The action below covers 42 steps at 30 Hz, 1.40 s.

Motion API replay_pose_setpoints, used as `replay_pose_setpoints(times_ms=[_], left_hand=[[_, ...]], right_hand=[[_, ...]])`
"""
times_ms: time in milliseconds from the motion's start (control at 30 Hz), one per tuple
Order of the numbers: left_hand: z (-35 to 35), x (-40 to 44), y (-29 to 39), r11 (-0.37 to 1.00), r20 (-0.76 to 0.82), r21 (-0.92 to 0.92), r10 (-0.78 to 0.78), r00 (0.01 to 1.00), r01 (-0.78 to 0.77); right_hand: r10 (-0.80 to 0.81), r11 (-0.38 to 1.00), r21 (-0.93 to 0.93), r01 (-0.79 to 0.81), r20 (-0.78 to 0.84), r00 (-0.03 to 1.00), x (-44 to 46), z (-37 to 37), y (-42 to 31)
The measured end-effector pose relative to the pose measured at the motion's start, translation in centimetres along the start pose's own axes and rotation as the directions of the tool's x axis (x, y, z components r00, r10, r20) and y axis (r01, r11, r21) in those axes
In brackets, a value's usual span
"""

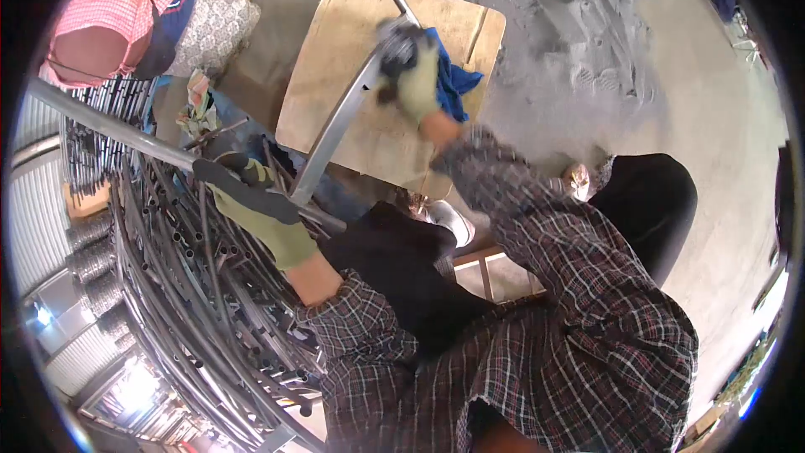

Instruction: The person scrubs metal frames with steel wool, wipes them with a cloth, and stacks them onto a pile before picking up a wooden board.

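Dusty floor stretched wide beyond the wooden board's right edge, while a pile of tubes crowded the left side, near the gloved left hand gripping the metal frame. The frame, grey and partly curved, slanted across the board's left edge; at its flat crossbar's far end lay the gloved right hand, by a blue cloth, its grip too blurred to tell.

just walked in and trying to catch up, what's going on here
The gloved left hand grips a metal frame. The gloved right hand, blurred, is at the frame's other end, above a wooden board. A blue cloth is right by it, though whether the fingers hold it can't be told. Beside the left hand lies a pile of metal tubes, and another person is beyond.
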<state>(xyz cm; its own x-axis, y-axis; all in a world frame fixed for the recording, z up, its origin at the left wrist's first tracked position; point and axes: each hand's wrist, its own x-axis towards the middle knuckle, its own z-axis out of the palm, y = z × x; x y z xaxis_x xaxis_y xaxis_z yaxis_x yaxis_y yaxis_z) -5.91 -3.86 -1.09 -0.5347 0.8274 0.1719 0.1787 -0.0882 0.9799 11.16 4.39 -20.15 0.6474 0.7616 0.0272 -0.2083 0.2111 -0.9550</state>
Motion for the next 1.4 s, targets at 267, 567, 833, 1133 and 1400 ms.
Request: replay_pose_setpoints(times_ms=[267, 567, 833, 1133, 1400], left_hand=[[0.9, -0.3, 1.9, 0.993, 0.057, -0.097, -0.063, 0.996, 0.068], [-0.2, 1.4, 0.1, 0.962, 0.154, -0.259, -0.050, 0.987, 0.089], [-0.6, 0.9, -0.2, 0.959, 0.202, -0.277, -0.005, 0.979, 0.062], [-0.3, 0.6, 0.1, 0.931, 0.251, -0.346, -0.030, 0.967, 0.119], [-0.1, 0.5, 0.1, 0.938, 0.183, -0.329, -0.053, 0.982, 0.112]], right_hand=[[-0.035, 0.982, 0.187, 0.033, 0.008, 0.999, -1.2, 0.9, 0.4], [0.175, 0.793, 0.508, -0.337, 0.340, 0.924, -0.8, -0.1, 3.6], [-0.254, 0.583, -0.423, 0.693, 0.716, 0.650, -8.5, -2.8, -5.7], [-0.402, 0.470, -0.360, 0.806, 0.726, 0.559, -11.1, -2.6, -4.8], [-0.352, 0.537, -0.369, 0.759, 0.719, 0.599, -13.3, -2.8, -6.5]])
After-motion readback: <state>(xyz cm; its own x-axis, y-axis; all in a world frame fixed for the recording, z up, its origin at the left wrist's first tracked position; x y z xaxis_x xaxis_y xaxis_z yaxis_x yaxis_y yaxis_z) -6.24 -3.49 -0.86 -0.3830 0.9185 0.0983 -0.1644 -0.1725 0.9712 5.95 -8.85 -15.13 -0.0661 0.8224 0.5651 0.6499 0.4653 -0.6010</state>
